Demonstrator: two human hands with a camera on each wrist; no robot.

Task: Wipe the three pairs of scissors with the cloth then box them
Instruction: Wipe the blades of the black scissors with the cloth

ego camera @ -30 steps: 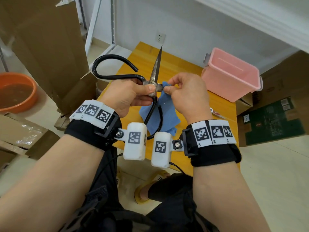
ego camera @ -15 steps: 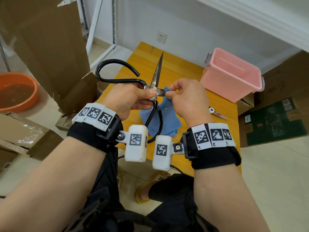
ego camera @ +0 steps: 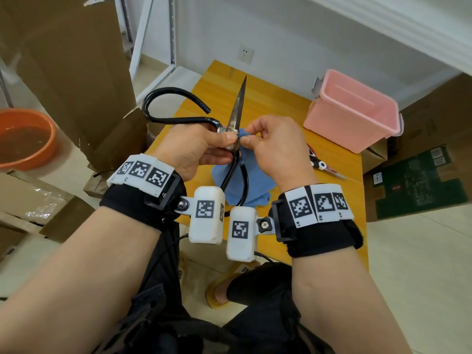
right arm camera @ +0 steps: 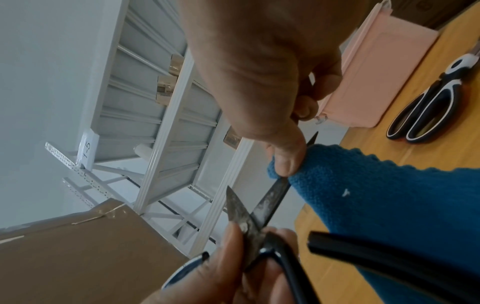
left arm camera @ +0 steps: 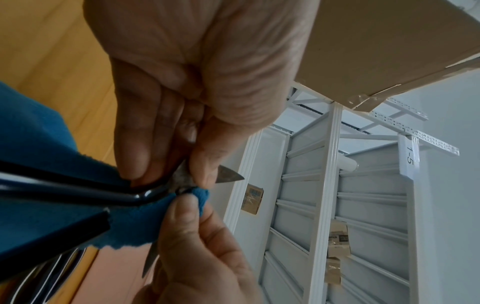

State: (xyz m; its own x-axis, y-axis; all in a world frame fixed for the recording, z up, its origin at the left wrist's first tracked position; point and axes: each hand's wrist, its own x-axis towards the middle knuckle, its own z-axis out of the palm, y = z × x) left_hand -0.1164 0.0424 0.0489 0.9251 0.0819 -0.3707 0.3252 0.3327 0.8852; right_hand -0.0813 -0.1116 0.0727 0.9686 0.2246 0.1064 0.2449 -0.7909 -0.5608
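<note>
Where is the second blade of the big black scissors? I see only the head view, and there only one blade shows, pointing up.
Observer: The right wrist view shows it. The second blade runs into the blue cloth, pinched under the thumb of the right hand. The two blades stand open.
Operator: And where is the grip of the left hand?
Observer: At the pivot of the black scissors. In the left wrist view the left hand pinches the metal there with thumb and fingers.
Operator: The scissors on the table are half hidden for me.
Observer: The right wrist view shows the black-and-white scissors with their handles together, lying on the table near the pink box.
</note>
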